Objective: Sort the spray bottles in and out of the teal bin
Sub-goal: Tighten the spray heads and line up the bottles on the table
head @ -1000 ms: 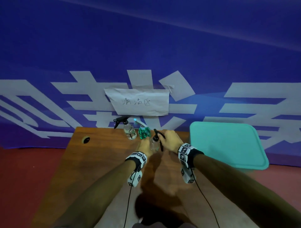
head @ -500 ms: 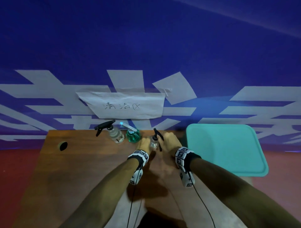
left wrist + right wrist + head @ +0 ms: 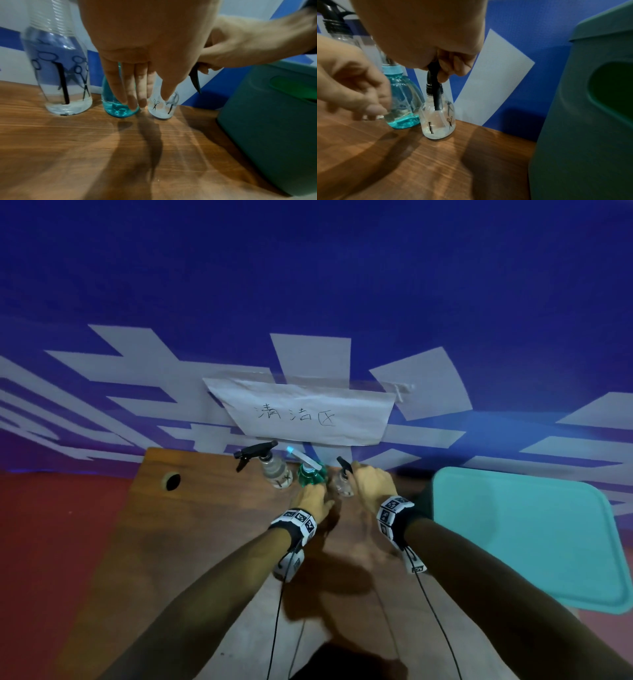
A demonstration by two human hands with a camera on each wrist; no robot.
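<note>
- The right hand (image 3: 373, 481) had its fingers (image 3: 453, 65) curled around the black trigger head of the small clear spray bottle (image 3: 437, 121), which stood upright on the wooden table (image 3: 205, 542) by the wall.
- The left hand (image 3: 313, 499) held nothing; its fingers (image 3: 130, 86) were straight and pressed side by side, pointing down in front of the teal spray bottle (image 3: 118, 108) and the small bottle. Whether the fingertips touched either bottle could not be told.
- The teal spray bottle stood just beside the small one, at its 9 o'clock in the head view.
- A larger clear spray bottle (image 3: 275, 470) with a black trigger and scissor prints stood further toward 9 o'clock, near the teal one.
- The teal bin (image 3: 534, 529), lid closed, sat at 3 o'clock of the hands, near the table's right edge.
- A handwritten paper sign (image 3: 305, 414) was taped to the blue banner wall (image 3: 308, 268) at 12 o'clock, above the bottles.
</note>
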